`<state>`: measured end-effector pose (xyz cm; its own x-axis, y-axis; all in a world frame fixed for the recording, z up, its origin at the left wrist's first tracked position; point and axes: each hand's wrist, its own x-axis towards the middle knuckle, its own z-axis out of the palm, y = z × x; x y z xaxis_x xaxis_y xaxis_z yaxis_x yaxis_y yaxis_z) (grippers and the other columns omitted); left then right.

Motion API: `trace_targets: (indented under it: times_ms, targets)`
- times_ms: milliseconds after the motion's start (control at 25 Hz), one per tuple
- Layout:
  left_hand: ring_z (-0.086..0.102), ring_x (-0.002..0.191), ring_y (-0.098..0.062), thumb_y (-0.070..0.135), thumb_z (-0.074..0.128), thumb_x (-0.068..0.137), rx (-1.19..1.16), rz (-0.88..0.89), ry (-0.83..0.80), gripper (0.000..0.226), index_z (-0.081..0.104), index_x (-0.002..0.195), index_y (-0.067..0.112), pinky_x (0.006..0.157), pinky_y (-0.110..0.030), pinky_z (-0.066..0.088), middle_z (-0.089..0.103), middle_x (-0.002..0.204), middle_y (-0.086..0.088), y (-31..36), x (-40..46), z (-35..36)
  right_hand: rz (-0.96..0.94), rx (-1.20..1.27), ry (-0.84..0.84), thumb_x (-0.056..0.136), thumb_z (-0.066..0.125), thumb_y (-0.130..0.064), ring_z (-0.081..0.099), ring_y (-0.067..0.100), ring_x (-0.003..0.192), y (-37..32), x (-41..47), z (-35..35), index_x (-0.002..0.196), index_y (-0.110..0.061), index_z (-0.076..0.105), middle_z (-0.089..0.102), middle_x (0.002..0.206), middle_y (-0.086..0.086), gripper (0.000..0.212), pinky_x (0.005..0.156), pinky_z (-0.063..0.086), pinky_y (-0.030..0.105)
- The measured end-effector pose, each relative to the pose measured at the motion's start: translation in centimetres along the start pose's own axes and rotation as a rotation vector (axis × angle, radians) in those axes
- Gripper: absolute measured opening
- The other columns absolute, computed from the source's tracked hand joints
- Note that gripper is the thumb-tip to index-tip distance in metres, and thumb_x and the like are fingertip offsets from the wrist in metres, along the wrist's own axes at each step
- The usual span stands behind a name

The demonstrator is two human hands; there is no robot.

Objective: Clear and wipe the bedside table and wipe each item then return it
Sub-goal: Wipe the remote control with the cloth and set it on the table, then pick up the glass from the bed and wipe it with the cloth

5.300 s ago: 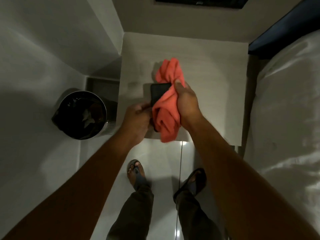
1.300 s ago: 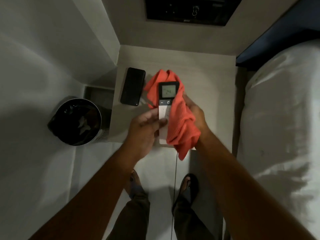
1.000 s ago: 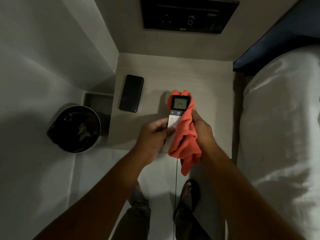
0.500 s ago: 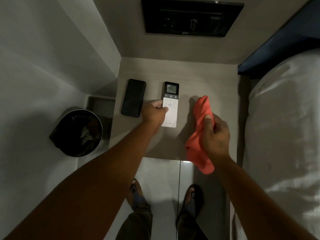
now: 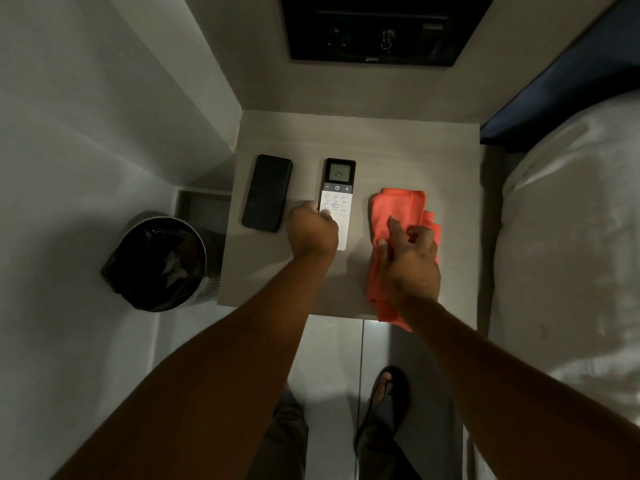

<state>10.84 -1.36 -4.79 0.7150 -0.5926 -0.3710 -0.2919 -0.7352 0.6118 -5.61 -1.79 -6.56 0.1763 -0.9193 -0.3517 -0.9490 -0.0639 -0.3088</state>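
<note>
Seen from above, the bedside table [image 5: 398, 147] fills the middle of the frame, its pale top wedged between a grey wall on the left and a bed [image 5: 571, 237] on the right.

The left hand [image 5: 311, 233] sits at the centre of the frame, knuckles up and fingers curled under. Its fingertips rest on the lower left edge of the remote [image 5: 337, 199], which lies flat on the table with its lit screen toward the top of the frame. Whether the fingers pinch the remote or only touch it cannot be told, as the back of the hand hides them.

Just left of the remote, a little apart from it, the phone [image 5: 267, 192] lies flat and dark, slightly tilted, untouched by either hand.

The right hand [image 5: 410, 261] is right of centre, on the cloth [image 5: 398, 213]. Its fingers are loosely bent and spread apart, thumb and forefinger pressing down on the orange fabric rather than gripping it. The cloth lies spread on the table, its lower end hanging past the table's near edge.

The two hands are apart, with bare tabletop between them.

At the left of the frame, on the floor beside the table, stands a bin [image 5: 159, 265] with a black liner. A dark panel [image 5: 381, 29] is set in the wall at the top. Feet in sandals show at the bottom.
</note>
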Motion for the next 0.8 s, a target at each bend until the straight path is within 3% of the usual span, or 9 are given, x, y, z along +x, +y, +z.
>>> trace_targets:
  times_ms: [200,280,360,440,520,600,680,760,800]
  targets:
    - [0.067,0.108,-0.036,0.017,0.054,0.098,0.131,-0.011,-0.009,0.028,0.069,0.112,-0.002,0.087,-0.036,0.051,0.071,0.117,-0.021,0.3,0.2,-0.4,0.004,0.071,-0.071,0.1,0.034,-0.059,0.045,0.039,0.134,0.0,0.2,-0.9,0.153,-0.035,0.035,0.036,0.152,0.015,0.057,0.105,0.047,0.054]
    - [0.063,0.114,-0.039,0.018,0.053,0.098,0.208,0.021,0.028,0.03,0.066,0.115,-0.004,0.095,-0.038,0.047,0.068,0.12,-0.025,0.7,-0.4,-1.0,0.013,0.181,-0.041,0.097,0.044,-0.06,0.049,0.041,0.128,-0.2,-0.3,-3.0,0.148,-0.032,0.044,0.044,0.145,0.017,0.058,0.105,0.046,0.049]
    - [0.062,0.112,-0.041,0.017,0.055,0.096,0.245,0.153,0.06,0.031,0.065,0.114,-0.006,0.097,-0.041,0.043,0.066,0.119,-0.028,1.8,-2.3,-1.0,0.055,0.337,0.088,0.093,0.056,-0.054,0.053,0.039,0.12,0.8,-1.3,-6.4,0.143,-0.027,0.054,0.054,0.135,0.016,0.057,0.106,0.044,0.043]
    - [0.064,0.106,-0.04,0.016,0.058,0.092,0.129,0.297,0.071,0.032,0.066,0.115,-0.005,0.095,-0.039,0.043,0.067,0.114,-0.028,3.9,-5.3,-0.3,0.058,0.52,0.272,0.091,0.066,-0.04,0.056,0.032,0.117,2.2,-3.3,-10.2,0.141,-0.016,0.057,0.06,0.127,0.016,0.056,0.105,0.046,0.037]
    - [0.064,0.098,-0.029,0.015,0.06,0.088,-0.014,0.483,0.024,0.032,0.068,0.116,0.002,0.09,-0.032,0.045,0.069,0.109,-0.022,8.1,-10.9,2.1,0.096,0.623,0.52,0.089,0.069,-0.03,0.061,0.021,0.107,5.6,-6.5,-14.3,0.135,-0.014,0.06,0.063,0.118,0.01,0.05,0.094,0.051,0.027]
    - [0.064,0.088,-0.017,0.015,0.061,0.086,-0.181,0.659,-0.124,0.034,0.069,0.118,0.008,0.085,-0.025,0.049,0.07,0.105,-0.013,13.0,-17.5,5.2,0.228,0.686,0.724,0.089,0.069,-0.032,0.063,0.009,0.089,10.2,-10.4,-18.0,0.122,-0.024,0.065,0.066,0.105,-0.001,0.034,0.076,0.05,0.017]
    - [0.065,0.086,-0.012,0.013,0.063,0.084,-0.296,0.83,-0.341,0.037,0.069,0.12,0.008,0.084,-0.021,0.054,0.069,0.107,-0.009,17.3,-23.4,7.7,0.431,0.797,0.804,0.086,0.07,-0.032,0.063,0.005,0.074,14.6,-13.9,-20.7,0.1,-0.029,0.07,0.069,0.087,-0.008,0.014,0.069,0.048,0.015]
    - [0.064,0.102,-0.016,0.011,0.068,0.081,-0.246,0.998,-0.589,0.048,0.064,0.128,0.008,0.094,-0.029,0.054,0.064,0.118,-0.007,20.5,-27.9,10.1,0.663,0.947,0.796,0.086,0.073,-0.026,0.064,0.005,0.066,19.2,-16.5,-22.6,0.092,-0.025,0.07,0.071,0.078,-0.004,0.007,0.071,0.053,0.024]
    - [0.06,0.114,-0.019,0.014,0.07,0.08,-0.152,1.086,-0.67,0.054,0.06,0.133,0.009,0.101,-0.032,0.051,0.061,0.125,-0.005,21.7,-29.4,11.2,0.763,1.009,0.776,0.086,0.075,-0.025,0.065,0.007,0.066,21.1,-17.3,-23.3,0.099,-0.021,0.07,0.071,0.08,0.002,0.014,0.073,0.055,0.029]
